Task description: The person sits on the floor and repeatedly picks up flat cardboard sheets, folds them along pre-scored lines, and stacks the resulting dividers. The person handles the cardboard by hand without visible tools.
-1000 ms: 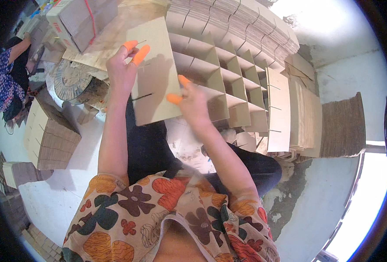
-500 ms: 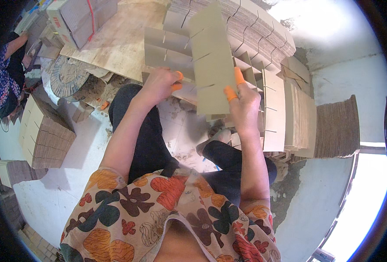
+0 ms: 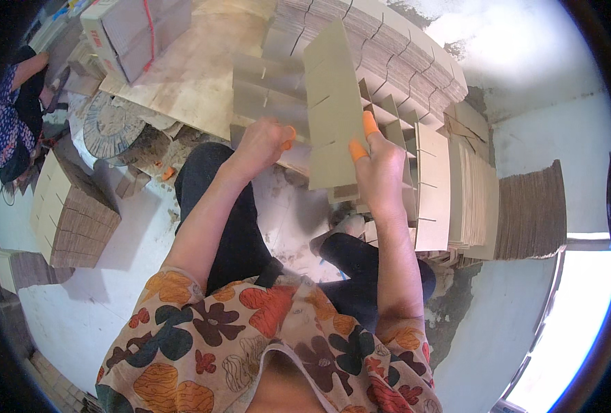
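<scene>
In my right hand (image 3: 380, 168), which wears orange finger covers, is a slotted cardboard strip (image 3: 334, 113) stood on end, gripped by its right edge. My left hand (image 3: 263, 146) is just left of it with curled fingers and orange covers. Its fingers are in front of more slotted strips (image 3: 250, 93), which look blurred; what they pinch is hidden. Behind my right hand, a grid of interlocked cardboard dividers (image 3: 391, 113) shows open cells. A slotted strip (image 3: 432, 189) stands upright to its right.
Tall stacks of slotted cardboard (image 3: 395, 51) stand at the far side, more stacks (image 3: 531, 210) at right. A plywood board (image 3: 212, 65) bears a strapped carton (image 3: 137, 38). On the floor at left is another cardboard stack (image 3: 78, 213). Another person (image 3: 16, 124) sits far left.
The strip in my right hand has turned slightly and its top has come lower. My left hand has moved a little right and down, its fingers more curled.
</scene>
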Available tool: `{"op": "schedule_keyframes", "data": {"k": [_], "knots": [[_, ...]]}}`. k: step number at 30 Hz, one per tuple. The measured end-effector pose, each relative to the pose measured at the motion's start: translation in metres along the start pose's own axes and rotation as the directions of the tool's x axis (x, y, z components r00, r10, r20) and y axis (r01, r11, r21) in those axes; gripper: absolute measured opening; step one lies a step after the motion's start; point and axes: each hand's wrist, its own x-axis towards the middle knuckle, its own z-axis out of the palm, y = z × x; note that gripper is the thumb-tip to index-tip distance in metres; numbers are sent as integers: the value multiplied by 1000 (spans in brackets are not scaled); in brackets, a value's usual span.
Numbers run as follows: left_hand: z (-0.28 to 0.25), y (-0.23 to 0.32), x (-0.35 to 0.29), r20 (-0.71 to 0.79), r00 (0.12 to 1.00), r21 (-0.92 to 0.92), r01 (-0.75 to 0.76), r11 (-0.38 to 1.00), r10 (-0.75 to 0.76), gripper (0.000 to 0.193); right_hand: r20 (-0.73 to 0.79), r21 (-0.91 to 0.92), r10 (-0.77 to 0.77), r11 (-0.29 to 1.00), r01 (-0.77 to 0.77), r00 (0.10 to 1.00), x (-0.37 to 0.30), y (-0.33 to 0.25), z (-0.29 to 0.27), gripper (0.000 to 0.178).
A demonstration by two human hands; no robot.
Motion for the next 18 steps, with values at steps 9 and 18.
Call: {"op": "schedule_keyframes", "data": {"k": [9,18], "knots": [[-2,6,3,-21,999,-24,32,999,-33,5,-13,-3,-46,999,45,999,-7,8,12,13],[-3,7,3,-8,999,28,49,998,-49,10,54,30,-76,997,75,996,2,7,25,8]]}}
